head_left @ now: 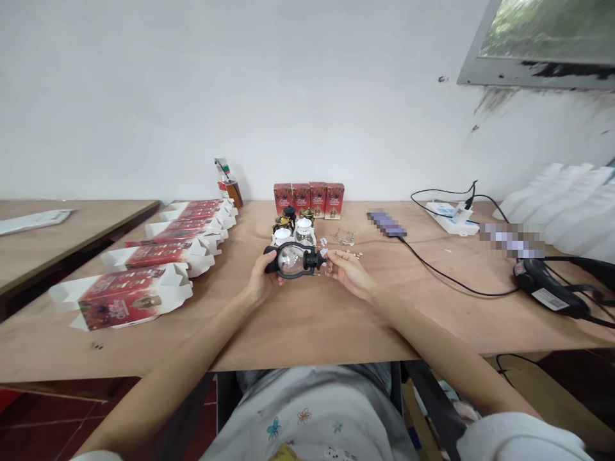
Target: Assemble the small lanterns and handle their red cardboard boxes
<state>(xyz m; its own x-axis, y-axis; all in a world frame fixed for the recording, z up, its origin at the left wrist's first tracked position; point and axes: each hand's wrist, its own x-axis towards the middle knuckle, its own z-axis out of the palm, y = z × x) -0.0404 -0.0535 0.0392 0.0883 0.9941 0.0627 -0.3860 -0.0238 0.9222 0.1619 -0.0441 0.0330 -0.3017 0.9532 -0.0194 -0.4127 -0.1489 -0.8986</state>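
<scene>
Plywood table (298, 326), both hands (307, 272) holding clear-globed black lantern (294, 260), red boxes (309, 198) behind

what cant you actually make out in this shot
- Head view: the part of the lantern under the left hand is covered by the fingers.
- Small metal bits beside the right hand: too small to identify.
- Print on the red boxes: too small to read.
- Two things right of centre are pixelated.
- Window: cut off by the edge.
</scene>
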